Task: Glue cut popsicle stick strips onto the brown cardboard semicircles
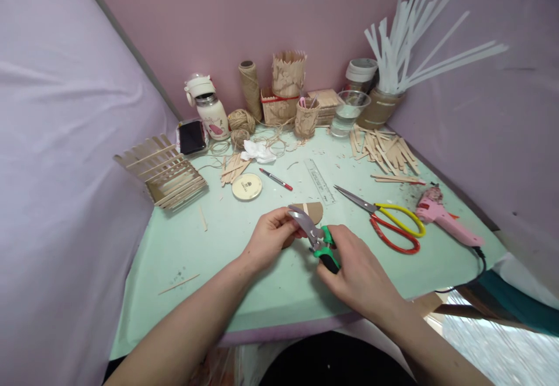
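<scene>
My right hand point(349, 261) is wrapped round the green-and-black handles of a pair of pruning shears point(325, 252). Their curved metal blades point up and left, right at the fingertips of my left hand point(273, 232). That hand is closed in a pinch; the blades and fingers hide what is in it. Just behind the blades is a brown cardboard piece point(315, 213) with a rounded end and a pale strip across it. More brown shows under my left fingers, and I cannot tell whether the cardboard is held or lies on the table.
Scissors point(375, 208) and a pink glue gun point(448, 217) lie to the right. Beyond are a ruler point(319, 181), a pen point(276, 179), a round lid point(247, 187) and craft sticks point(386, 150). A stick-built basket point(174, 182) stands left; a water cup point(347, 115) stands behind.
</scene>
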A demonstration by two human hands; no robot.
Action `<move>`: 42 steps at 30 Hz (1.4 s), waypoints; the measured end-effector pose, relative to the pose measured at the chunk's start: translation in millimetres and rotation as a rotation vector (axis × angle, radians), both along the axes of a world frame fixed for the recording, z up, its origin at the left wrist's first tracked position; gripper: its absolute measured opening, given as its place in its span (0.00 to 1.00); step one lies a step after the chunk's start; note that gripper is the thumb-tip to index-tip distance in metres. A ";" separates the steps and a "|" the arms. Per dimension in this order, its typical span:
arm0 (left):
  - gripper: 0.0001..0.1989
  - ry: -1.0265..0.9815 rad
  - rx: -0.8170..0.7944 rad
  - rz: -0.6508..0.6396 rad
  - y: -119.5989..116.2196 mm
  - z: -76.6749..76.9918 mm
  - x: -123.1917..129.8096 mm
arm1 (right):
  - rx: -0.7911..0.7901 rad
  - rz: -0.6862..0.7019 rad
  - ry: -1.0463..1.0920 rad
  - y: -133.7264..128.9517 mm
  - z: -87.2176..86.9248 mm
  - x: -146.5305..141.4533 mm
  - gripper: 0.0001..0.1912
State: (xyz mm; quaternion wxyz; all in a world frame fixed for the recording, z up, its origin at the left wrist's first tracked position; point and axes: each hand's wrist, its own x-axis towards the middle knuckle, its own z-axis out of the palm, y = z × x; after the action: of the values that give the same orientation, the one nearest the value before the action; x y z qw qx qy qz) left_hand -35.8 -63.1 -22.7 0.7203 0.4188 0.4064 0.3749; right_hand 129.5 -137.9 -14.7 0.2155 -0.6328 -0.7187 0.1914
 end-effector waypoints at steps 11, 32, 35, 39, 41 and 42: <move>0.13 -0.042 0.010 -0.020 0.9 -1.5 0.8 | -0.015 0.010 0.009 0.2 3.4 -3.3 0.11; 0.07 0.001 0.045 -0.069 -0.5 -3.0 1.3 | -0.061 -0.043 0.010 -6.3 -3.6 -3.3 0.06; 0.08 0.004 0.041 -0.072 0.0 -1.9 1.3 | -0.144 -0.083 0.072 -5.9 -4.1 -2.3 0.05; 0.08 0.020 0.043 -0.068 0.7 -0.1 0.2 | -0.119 -0.083 0.104 -2.7 1.7 3.7 0.07; 0.08 0.039 0.056 -0.067 1.0 0.0 -0.4 | -0.084 -0.042 0.073 -1.5 5.0 6.8 0.08; 0.07 0.050 0.065 -0.065 1.1 -0.2 -0.7 | -0.071 -0.011 0.051 -1.3 6.0 7.8 0.09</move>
State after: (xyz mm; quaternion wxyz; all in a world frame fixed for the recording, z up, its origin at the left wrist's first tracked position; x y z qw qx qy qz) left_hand -36.5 -62.0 -22.8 0.7078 0.4642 0.3980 0.3537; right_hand 137.3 -139.1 -8.8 0.2123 -0.6390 -0.7021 0.2318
